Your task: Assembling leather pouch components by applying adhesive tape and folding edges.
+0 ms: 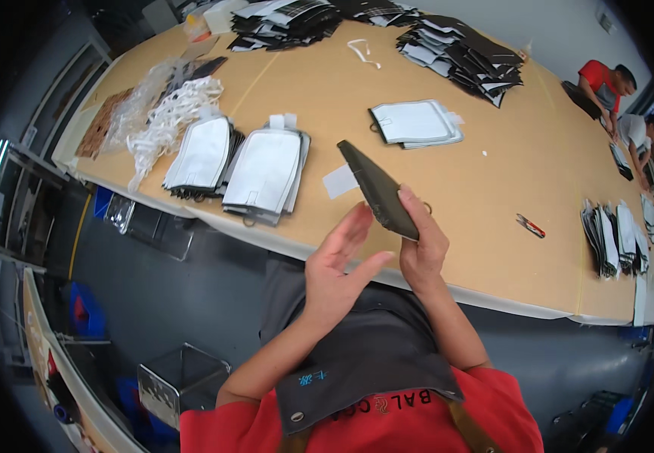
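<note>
My right hand (425, 253) grips the lower end of a flat, dark fabric panel (378, 192), held tilted above the near part of the table. A white tab (340, 182) sticks out at the panel's left side. A small ring shows beside my right fingers. My left hand (334, 272) is open, thumb spread away from the fingers, its fingertips close to the panel's lower left edge; whether they touch it I cannot tell. To the left lie two stacks of white-faced panels with dark edges, a nearer stack (265, 170) and a farther-left stack (200, 155).
Another small stack of white panels (416, 122) lies beyond my hands. Red-handled thread snips (530, 226) rest at right. White straps (180, 113) heap at left. Dark piles (459, 57) stand at the back. Two people work at the far right, near upright panel bundles (614, 238).
</note>
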The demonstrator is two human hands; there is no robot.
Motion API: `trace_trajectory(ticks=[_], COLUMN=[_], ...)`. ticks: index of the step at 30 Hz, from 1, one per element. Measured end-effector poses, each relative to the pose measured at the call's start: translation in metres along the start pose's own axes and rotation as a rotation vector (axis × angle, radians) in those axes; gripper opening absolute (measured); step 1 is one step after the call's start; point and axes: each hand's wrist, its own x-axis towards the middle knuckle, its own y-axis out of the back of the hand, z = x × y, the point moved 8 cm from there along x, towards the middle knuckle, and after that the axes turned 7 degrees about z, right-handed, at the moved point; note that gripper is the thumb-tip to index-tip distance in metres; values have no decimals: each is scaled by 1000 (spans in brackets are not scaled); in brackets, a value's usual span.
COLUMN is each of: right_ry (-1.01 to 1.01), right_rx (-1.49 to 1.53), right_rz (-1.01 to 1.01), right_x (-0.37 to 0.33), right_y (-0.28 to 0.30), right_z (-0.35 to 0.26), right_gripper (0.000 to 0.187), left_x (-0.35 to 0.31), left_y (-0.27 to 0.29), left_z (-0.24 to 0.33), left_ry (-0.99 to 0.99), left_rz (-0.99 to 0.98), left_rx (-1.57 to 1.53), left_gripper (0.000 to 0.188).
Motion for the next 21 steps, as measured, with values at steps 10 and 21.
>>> trace_trajectory(ticks=[10,21], right_ry=[142,118], right_rx=[-135,-166], right_rz=[-28,-546], right_x=[-13,-38], right_y=[-4,-24], right_z=[-5,-26], right_gripper=[53,66], left_x=[-12,4], left_y=[-14,41], left_z=[-10,-53], left_ry=[92,218], left_rz=[4,441], left_rx=[-111,-328], left_gripper=[59,19])
